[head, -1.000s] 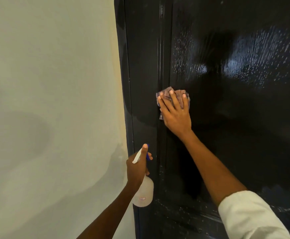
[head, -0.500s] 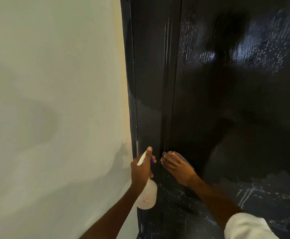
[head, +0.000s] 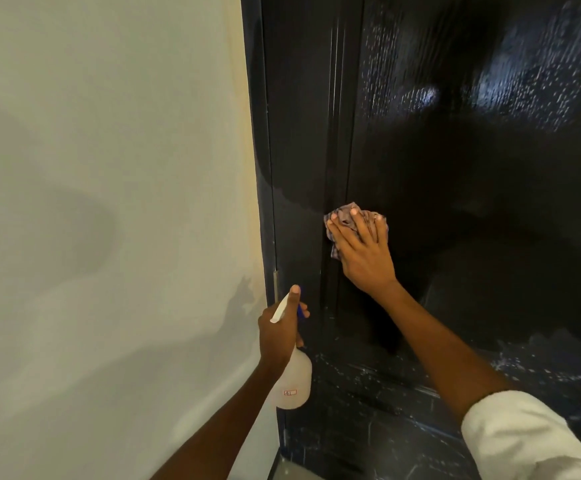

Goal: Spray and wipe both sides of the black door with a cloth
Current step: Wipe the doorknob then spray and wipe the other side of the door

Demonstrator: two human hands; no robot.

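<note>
The black door [head: 455,168] fills the right part of the view, its glossy face speckled with wet droplets along the top and across the lower edge. The right hand [head: 363,252] lies flat against it with fingers spread and straight, pressing a crumpled checked cloth [head: 342,220] onto the door just beside the vertical groove near its left edge. The cloth sits under the fingertips and pokes out above and to the left of them. A white sleeve [head: 524,441] covers the right forearm at the lower right corner.

The left hand [head: 280,332] hangs lower and to the left, near the door's left edge and apart from the cloth. Its fingers curl around the neck of a translucent white spray bottle [head: 292,379], thumb raised along the nozzle, the bottle's body hanging below the fist with a small label showing. To the left of the door stands a pale wall [head: 109,202].
</note>
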